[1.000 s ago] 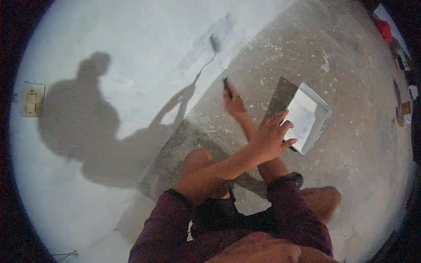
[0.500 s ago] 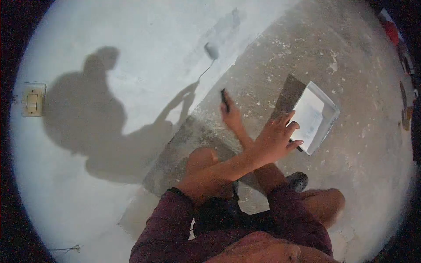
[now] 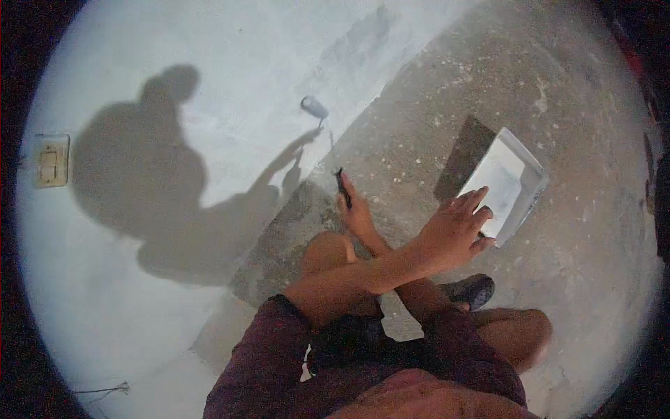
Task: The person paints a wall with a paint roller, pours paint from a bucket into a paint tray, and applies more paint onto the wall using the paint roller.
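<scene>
My arms are crossed. My right hand is closed round the black handle of a paint roller. The roller head rests against or very close to the white wall, low down near the floor line; I cannot tell whether it touches. A thin wire frame joins head and handle. My left hand reaches over to the right and has its curled fingers over the near edge of a paint tray. White paint lies in the tray. The thumb's grip under the edge is partly hidden.
Rough grey floor, flecked with white, meets the wall along a slanting line. A light switch sits on the wall at left. Loose wires stick out lower left. My shadow covers part of the wall. A dark shoe is near my leg.
The roller has moved left and down along the wall, and my right hand has drawn back toward me with it. My left hand stays at the tray; the view has shifted slightly.
</scene>
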Demonstrator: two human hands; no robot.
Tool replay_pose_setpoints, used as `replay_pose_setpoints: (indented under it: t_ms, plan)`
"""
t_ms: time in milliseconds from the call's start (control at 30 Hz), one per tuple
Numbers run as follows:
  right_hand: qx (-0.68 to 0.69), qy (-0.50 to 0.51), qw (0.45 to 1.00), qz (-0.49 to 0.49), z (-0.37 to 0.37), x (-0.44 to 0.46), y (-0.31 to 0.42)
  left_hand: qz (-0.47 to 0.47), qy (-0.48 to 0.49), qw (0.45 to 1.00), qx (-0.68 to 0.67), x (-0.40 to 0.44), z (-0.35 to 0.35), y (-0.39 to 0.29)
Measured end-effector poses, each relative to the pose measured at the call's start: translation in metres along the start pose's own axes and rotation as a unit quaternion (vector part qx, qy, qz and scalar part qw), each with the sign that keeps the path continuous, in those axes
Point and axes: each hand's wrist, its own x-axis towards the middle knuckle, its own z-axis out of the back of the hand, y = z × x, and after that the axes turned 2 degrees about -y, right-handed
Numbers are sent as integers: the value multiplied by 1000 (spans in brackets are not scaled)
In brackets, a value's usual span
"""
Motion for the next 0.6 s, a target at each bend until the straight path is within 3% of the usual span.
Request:
replay_pose_setpoints:
  t_ms: [33,100,167,233,267,400,500,567,600]
  plan:
    - [-41,-87,990,103,5,20,-7,7,5,1000,5,0,2,0]
    - [-69,-172,966,178,25,63,-13,21,8,1000,10,-3,4,-1]
    - [-58,-172,972,148,49,92,-7,11,-40,999,5,-6,7,-4]
    - [-61,-126,990,24,63,103,2,4,-43,999,5,-8,5,-5]
    - [-66,-135,984,91,62,93,10,-6,-43,999,7,-7,5,-5]
    - [-69,-90,978,174,10,15,-12,3,-21,1000,-3,0,-3,-4]
    - [-41,17,997,57,-7,-16,-17,12,4,1000,-6,1,-5,-2]
    - [17,65,990,-120,5,-3,15,20,8,1000,-5,0,-2,0]
    - [5,-5,1000,-24,6,12,1,22,9,1000,-4,0,0,1]
